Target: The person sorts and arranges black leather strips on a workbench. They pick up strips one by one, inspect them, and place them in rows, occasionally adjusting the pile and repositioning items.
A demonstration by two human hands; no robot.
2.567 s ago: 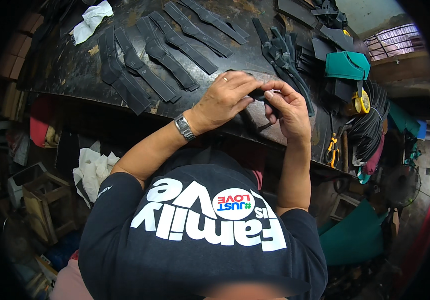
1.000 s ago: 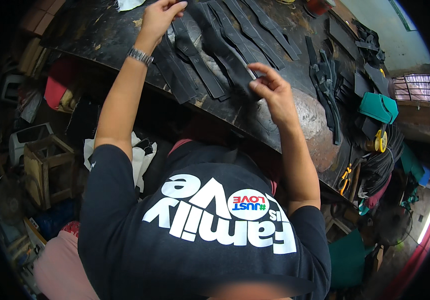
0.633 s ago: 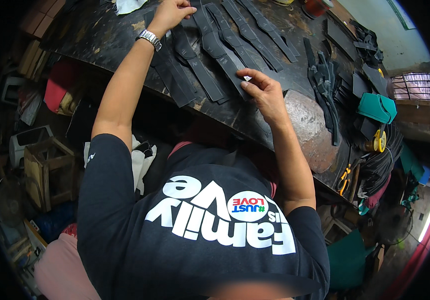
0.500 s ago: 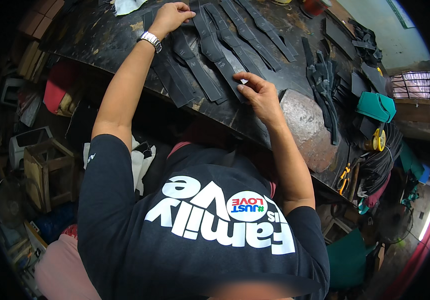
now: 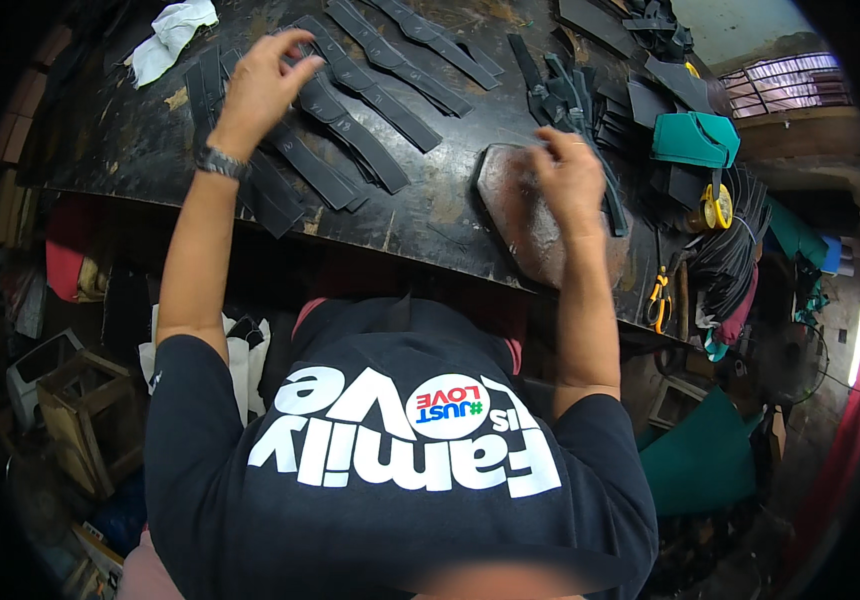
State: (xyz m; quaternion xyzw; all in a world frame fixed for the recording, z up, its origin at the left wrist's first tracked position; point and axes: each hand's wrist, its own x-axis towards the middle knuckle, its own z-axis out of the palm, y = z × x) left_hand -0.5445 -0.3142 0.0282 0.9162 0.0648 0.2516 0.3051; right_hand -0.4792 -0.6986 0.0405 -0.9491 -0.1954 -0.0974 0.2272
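Dark workbench (image 5: 150,140): left hand (image 5: 260,85) over straps (image 5: 340,130), right hand (image 5: 570,180) over stone slab (image 5: 525,225).

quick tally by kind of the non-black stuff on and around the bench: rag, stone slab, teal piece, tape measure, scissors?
white rag: 1
reddish stone slab: 1
teal piece: 1
yellow tape measure: 1
orange-handled scissors: 1
Total: 5

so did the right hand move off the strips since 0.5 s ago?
Yes. The right hand has shifted right, off the black strips, and is now above the reddish-brown stone slab, fingers loosely curled.
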